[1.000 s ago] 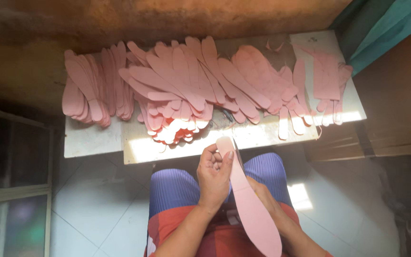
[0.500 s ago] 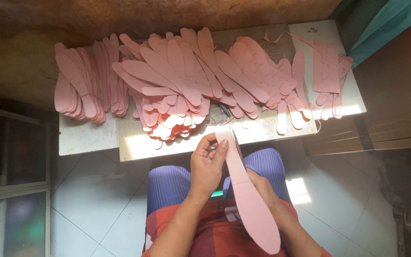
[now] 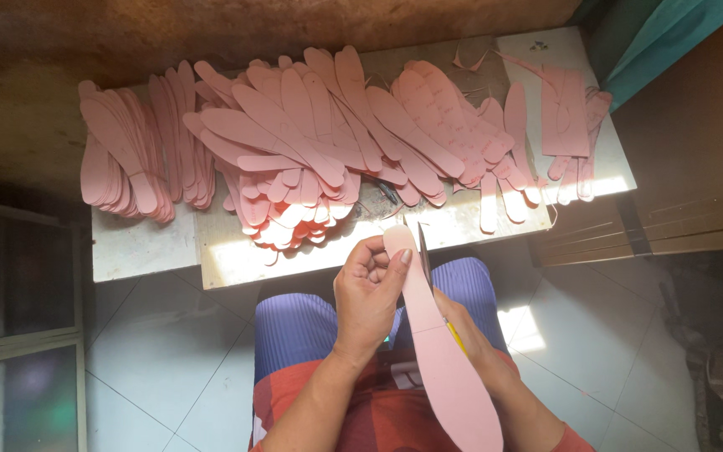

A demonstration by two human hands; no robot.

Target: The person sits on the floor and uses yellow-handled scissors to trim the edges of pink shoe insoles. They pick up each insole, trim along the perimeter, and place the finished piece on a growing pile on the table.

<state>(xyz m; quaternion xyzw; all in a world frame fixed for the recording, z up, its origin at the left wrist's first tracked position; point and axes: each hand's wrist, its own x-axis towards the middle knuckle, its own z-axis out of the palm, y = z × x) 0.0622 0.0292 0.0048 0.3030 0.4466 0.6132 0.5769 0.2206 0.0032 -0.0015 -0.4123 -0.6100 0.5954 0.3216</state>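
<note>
Fingers [image 3: 395, 266] of the left hand [image 3: 366, 297] curl closed around the narrow upper end of a long pink insole-shaped cutout [image 3: 437, 343], pinching it with the thumb at its rounded tip, so the piece slants from there down over the person's lap. Behind that cutout the right hand [image 3: 470, 335] is mostly hidden; it seems closed on a pair of scissors [image 3: 425, 251], whose dark blades stick up just beside the cutout's right edge and whose yellow handle peeks out lower down. Below the hands lie blue striped cloth over the knees and a red garment. Farther off, the pale worktop [image 3: 140, 247] carries fanned heaps of matching pink cutouts [image 3: 294, 159], a separate stack [image 3: 127, 159] at its left end and loose pink offcuts [image 3: 566, 117] at its right.
</note>
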